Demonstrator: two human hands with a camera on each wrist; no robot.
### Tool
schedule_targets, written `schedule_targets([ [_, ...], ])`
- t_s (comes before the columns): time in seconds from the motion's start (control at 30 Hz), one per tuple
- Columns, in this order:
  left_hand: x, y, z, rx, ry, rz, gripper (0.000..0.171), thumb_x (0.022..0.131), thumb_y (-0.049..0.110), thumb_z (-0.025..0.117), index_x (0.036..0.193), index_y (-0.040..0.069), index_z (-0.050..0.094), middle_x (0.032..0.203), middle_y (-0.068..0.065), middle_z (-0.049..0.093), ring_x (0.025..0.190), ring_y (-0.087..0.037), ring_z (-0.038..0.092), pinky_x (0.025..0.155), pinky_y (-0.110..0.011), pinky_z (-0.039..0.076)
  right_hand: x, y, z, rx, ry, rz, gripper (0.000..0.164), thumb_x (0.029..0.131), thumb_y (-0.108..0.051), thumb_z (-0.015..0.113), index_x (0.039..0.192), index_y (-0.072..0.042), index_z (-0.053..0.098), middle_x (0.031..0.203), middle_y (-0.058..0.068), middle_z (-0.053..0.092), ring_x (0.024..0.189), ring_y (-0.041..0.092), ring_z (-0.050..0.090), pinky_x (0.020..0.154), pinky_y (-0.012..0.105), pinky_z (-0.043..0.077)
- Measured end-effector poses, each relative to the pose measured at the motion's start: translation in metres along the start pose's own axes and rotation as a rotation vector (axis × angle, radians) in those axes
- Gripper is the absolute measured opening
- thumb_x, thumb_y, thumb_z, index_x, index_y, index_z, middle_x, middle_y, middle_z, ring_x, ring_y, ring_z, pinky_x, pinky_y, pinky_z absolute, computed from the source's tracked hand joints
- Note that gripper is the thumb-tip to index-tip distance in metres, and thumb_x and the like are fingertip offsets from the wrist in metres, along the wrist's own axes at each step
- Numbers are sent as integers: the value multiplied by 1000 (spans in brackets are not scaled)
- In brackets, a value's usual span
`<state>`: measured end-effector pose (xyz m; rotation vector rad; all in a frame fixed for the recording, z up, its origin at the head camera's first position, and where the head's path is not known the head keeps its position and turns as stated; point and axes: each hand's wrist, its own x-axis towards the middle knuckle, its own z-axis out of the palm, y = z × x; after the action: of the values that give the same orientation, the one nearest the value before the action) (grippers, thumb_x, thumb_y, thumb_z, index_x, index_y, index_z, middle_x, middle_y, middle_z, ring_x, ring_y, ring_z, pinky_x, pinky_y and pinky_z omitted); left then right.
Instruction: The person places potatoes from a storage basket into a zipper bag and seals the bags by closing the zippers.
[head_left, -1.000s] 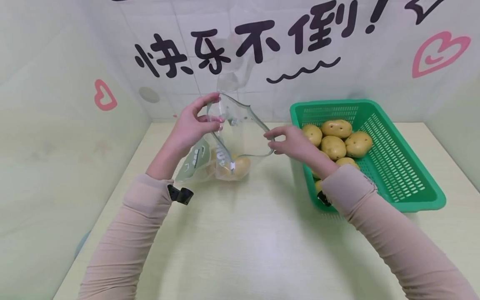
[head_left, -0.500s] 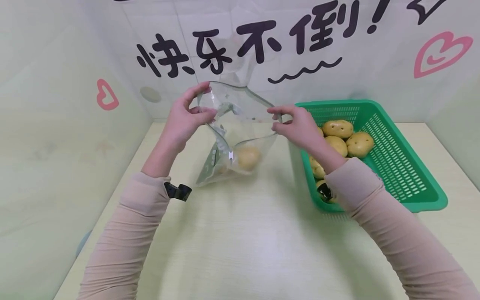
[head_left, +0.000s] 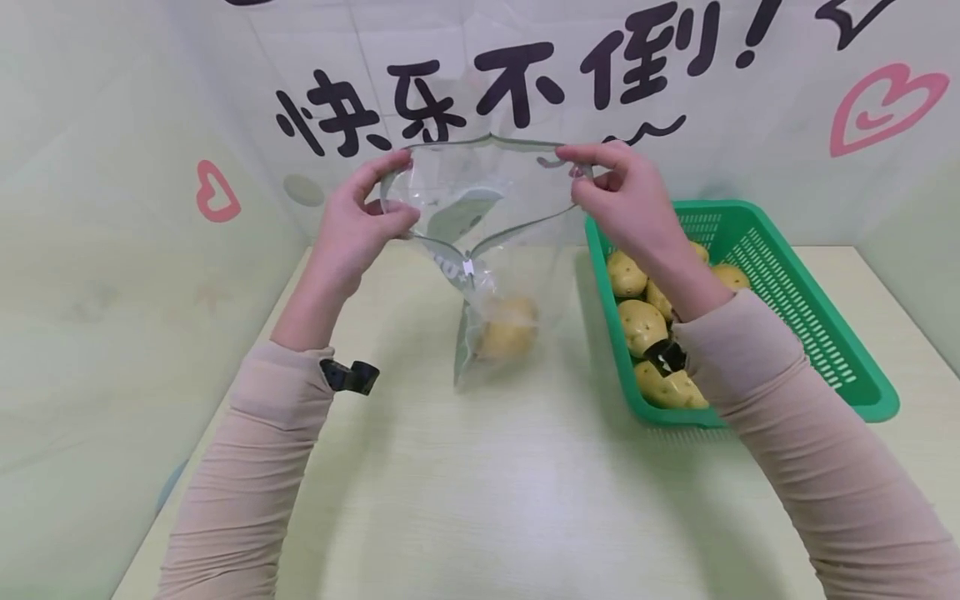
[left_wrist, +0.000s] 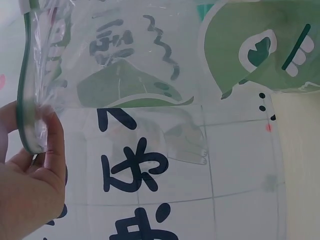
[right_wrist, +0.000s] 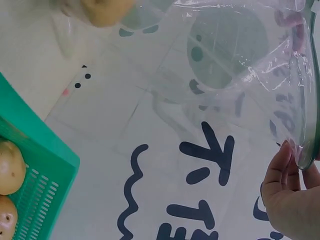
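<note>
Both hands hold up a clear zip bag (head_left: 525,250) with green printing, its mouth spread wide between them. My left hand (head_left: 356,221) pinches the left end of the mouth between fingers and thumb; the left wrist view shows the green zip edge in that hand (left_wrist: 42,160). At the opposite end, my right hand (head_left: 622,196) pinches the other corner. A white slider (head_left: 468,267) sits at the middle of the near zip edge. Down in the bottom of the bag lies a potato (head_left: 510,327), blurred by the plastic.
A green basket (head_left: 817,312) with several potatoes (head_left: 642,327) stands on the table at the right, partly under my right forearm. Behind the bag rises a white wall sheet (head_left: 225,100) with black lettering. The pale tabletop (head_left: 480,483) stretches out in front.
Both hands have risen, the right one most and also moving rightward. The bag has been lifted and its mouth pulled wider, and its bottom with the potato has swung right.
</note>
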<state>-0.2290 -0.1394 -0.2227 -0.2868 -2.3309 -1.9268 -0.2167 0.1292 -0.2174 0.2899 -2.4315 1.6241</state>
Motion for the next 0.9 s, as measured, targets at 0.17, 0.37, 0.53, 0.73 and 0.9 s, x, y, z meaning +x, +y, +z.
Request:
schedule_targets([
  [0.17,2,-4,2,67,-32,-25,60,84,-6,57,139,14,48,144,-3,46,76,-4,56,63,-14,53,-1,3,-2,-38,-22,9,37,92,-13,51,126,-14,63,121,-2,54,60,6,44,52,17,33],
  [0.37,5,-13,2,103,-99,-55,63,86,-4,56,144,16,42,148,-1,41,81,-3,58,68,-14,54,0,11,-2,-59,-49,40,38,92,-16,52,129,-17,61,135,3,50,65,7,44,54,18,35],
  [0.53,8,-21,4,80,-141,-82,64,88,-3,56,146,15,38,150,-2,37,86,-7,61,70,-17,58,3,19,2,-38,-61,31,38,91,-14,52,128,-13,61,131,3,52,82,11,50,66,16,44],
  [0.73,9,-27,7,28,-143,-110,65,88,-6,55,148,13,36,152,-4,33,86,-8,63,69,-18,59,2,25,5,-52,-104,16,36,92,-15,52,126,-13,62,116,1,51,93,14,51,70,21,45],
  [0.9,10,-30,10,19,-138,-125,66,88,-5,57,148,14,35,153,-3,34,82,-5,64,70,-17,59,0,26,6,-54,-151,8,35,93,-18,53,126,-16,61,124,4,50,103,18,51,78,27,46],
])
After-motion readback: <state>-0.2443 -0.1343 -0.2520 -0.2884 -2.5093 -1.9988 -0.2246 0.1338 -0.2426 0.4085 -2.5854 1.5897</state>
